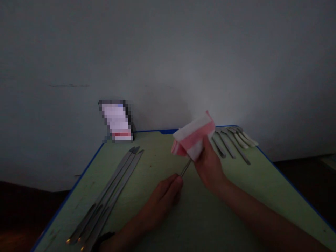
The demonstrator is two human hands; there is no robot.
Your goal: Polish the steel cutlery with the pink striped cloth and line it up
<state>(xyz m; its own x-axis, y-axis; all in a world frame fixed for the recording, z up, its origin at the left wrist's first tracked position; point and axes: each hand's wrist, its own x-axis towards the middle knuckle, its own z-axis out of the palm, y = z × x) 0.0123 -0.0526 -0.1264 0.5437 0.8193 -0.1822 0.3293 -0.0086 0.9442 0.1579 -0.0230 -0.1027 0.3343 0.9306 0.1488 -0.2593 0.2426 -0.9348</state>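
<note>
My left hand (168, 190) is closed round the lower end of a thin metal utensil (186, 168), which slants up and to the right. The utensil's far end is hidden inside a pink-and-white striped cloth (195, 134), so its kind does not show. Holding that cloth wrapped round the upper part is my right hand (210, 164). Both hands are above the middle of the table. Three long metal table knives (119, 182) lie side by side on the left, their tips pointing away from me.
Several metal spoons or forks (233, 143), some with pale handles, lie fanned out at the back right of the light green table (149, 168). A phone (118, 120) with a blurred screen leans on the grey wall (168, 63) at the back left. Blue trim edges the table.
</note>
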